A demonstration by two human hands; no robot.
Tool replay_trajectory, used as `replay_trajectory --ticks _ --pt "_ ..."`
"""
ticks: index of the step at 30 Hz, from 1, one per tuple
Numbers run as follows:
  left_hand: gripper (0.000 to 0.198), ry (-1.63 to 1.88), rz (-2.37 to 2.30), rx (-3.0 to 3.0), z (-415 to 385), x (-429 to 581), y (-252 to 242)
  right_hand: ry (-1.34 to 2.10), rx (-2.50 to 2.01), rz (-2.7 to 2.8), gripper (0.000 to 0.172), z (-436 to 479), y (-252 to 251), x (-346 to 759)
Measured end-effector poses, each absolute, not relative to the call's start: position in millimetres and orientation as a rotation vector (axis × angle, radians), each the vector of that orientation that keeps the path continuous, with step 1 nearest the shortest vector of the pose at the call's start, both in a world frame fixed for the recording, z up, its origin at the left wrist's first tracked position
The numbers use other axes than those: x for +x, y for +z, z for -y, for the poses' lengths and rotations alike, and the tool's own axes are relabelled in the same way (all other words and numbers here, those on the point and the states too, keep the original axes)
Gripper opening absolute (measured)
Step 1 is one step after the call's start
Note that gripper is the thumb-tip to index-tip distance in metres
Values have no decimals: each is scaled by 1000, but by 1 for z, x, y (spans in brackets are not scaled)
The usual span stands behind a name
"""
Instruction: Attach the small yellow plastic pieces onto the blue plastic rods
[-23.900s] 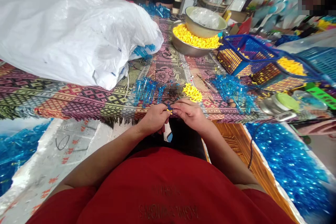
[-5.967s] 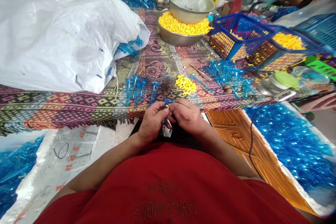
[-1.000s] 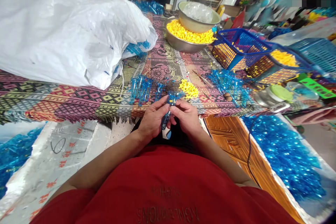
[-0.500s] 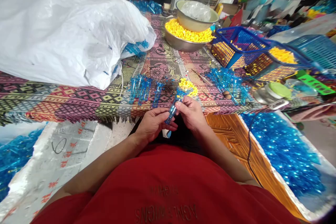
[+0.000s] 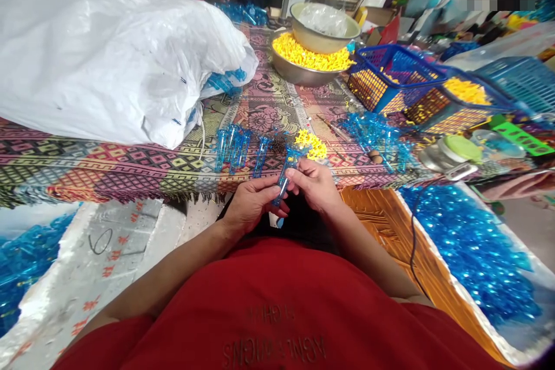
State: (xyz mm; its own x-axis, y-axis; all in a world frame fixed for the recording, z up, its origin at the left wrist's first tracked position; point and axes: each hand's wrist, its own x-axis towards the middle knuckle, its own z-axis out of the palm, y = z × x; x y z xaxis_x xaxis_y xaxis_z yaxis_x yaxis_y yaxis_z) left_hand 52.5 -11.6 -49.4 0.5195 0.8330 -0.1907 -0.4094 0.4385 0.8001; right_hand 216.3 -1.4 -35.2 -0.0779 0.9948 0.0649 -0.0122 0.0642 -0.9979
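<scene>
Over the woven-cloth tabletop (image 5: 130,173), my right hand (image 5: 314,185) pinches the blue plastic tube (image 5: 282,182) firmly, my left hand (image 5: 254,205) steadying its lower end.

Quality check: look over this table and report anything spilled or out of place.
A loose heap of yellow plastic pieces lies on the patterned cloth, just beyond the blue piece in the left hand and right hand, apart from the main pile in the steel bowl. It looks spilled, though it may be a working pile.

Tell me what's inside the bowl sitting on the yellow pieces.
The tan bowl holds crumpled clear plastic; anything beneath that plastic is covered and cannot be seen.
</scene>
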Motion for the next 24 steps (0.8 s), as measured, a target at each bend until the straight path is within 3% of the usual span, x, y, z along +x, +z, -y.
replay_trajectory --ticks 5,12,19,24 --pt "32 805 -581 676 9 53 -47 1169 -1052 1203 27 2 -35 209" --pt "29 764 -558 617 12 57 -45 1382 -903 962 27 3 -34 199" --pt "21 666 -807 1121 24 57 -40 1223 -862 926 28 -2 -32 197" --pt "21 696 -893 1197 26 59 -38 1298 -928 987 26 1 -36 191"
